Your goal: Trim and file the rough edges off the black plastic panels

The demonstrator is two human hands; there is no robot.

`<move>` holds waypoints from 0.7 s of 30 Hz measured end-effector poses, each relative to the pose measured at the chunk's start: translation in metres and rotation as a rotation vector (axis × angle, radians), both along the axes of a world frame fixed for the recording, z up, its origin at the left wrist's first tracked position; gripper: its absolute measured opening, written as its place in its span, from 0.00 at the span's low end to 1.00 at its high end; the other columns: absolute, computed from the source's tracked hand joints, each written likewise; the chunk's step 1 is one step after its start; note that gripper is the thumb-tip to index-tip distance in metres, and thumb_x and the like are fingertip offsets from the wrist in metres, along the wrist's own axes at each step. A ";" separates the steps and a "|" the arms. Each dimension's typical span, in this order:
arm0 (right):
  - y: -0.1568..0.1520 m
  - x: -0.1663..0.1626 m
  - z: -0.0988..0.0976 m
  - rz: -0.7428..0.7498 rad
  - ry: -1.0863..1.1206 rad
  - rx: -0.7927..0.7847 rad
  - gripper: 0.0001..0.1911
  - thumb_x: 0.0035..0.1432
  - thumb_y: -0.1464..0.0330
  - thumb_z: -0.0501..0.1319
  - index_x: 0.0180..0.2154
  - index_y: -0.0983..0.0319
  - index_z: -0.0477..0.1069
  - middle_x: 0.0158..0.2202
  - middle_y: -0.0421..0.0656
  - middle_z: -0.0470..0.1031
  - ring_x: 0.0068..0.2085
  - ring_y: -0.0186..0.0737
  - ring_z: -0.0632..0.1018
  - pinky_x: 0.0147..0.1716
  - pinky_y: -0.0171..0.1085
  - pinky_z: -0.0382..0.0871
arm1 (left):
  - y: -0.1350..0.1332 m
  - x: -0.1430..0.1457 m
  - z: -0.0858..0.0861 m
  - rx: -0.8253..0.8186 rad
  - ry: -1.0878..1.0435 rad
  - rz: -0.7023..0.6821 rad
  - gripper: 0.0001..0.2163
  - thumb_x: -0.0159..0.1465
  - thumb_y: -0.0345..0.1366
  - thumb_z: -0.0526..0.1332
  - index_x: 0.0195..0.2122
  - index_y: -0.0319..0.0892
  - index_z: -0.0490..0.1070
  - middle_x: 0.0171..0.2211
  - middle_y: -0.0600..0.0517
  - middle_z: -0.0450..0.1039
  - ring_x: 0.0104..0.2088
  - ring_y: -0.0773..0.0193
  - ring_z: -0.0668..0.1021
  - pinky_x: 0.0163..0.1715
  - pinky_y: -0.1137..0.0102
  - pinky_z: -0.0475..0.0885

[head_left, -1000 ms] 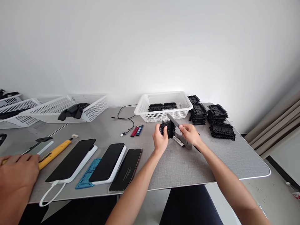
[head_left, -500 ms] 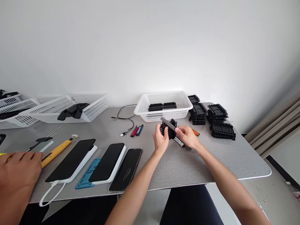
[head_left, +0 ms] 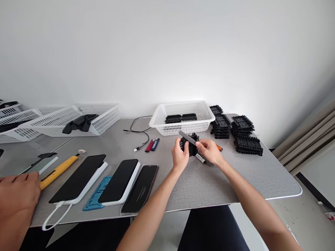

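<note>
My left hand (head_left: 180, 155) grips a black plastic part (head_left: 193, 150) with toothed edges, its thumb across the near face. In my right hand (head_left: 209, 150) is a flat grey file (head_left: 187, 137), pinched near its right end and lying slantwise over the top of the part. Its far end points up and left, towards the white basket (head_left: 180, 130). A white marker (head_left: 200, 158) lies on the table just below the part. Behind my right hand an orange object (head_left: 219, 147) shows only in part.
Stacks of similar black parts (head_left: 222, 125) stand right of the basket; two more lie inside it. Two lighters (head_left: 152, 145), a cable (head_left: 141, 131) and several phones (head_left: 119, 181) lie leftward. At far left another person's hand (head_left: 19, 195) rests beside a yellow tool (head_left: 59, 171).
The black part has shifted slightly right and down, with the file still across it. The other person's hand has moved a little left and down.
</note>
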State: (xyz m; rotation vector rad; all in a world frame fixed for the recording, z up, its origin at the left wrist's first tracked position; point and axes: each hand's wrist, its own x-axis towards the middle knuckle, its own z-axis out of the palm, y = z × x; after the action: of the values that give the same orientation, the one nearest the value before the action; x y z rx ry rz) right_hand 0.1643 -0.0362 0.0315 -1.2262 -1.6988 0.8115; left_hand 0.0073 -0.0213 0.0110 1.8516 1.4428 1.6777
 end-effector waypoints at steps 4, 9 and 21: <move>0.004 0.007 0.001 -0.116 0.014 -0.023 0.23 0.63 0.51 0.51 0.25 0.60 0.62 0.18 0.35 0.58 0.22 0.33 0.60 0.23 0.35 0.50 | 0.001 -0.002 0.001 -0.008 -0.035 0.007 0.08 0.66 0.42 0.57 0.36 0.44 0.62 0.29 0.52 0.71 0.30 0.62 0.75 0.31 0.70 0.67; -0.002 0.003 0.007 -0.213 0.095 0.014 0.23 0.58 0.48 0.58 0.26 0.60 0.61 0.20 0.33 0.56 0.23 0.32 0.59 0.24 0.34 0.50 | -0.001 0.000 0.001 0.013 0.001 -0.051 0.07 0.66 0.41 0.57 0.35 0.44 0.62 0.28 0.54 0.70 0.28 0.64 0.74 0.30 0.71 0.66; 0.002 0.004 0.004 -0.244 0.154 -0.010 0.25 0.49 0.48 0.66 0.27 0.59 0.59 0.24 0.34 0.62 0.25 0.33 0.63 0.26 0.34 0.55 | -0.005 0.002 0.002 0.033 0.100 -0.171 0.05 0.67 0.39 0.56 0.35 0.45 0.61 0.26 0.54 0.70 0.25 0.65 0.74 0.26 0.73 0.65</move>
State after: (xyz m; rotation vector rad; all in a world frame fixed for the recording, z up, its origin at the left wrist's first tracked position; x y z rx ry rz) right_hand 0.1682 -0.0345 0.0358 -1.3123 -1.3922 0.7462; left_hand 0.0094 -0.0267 0.0126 2.0393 1.2592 1.5570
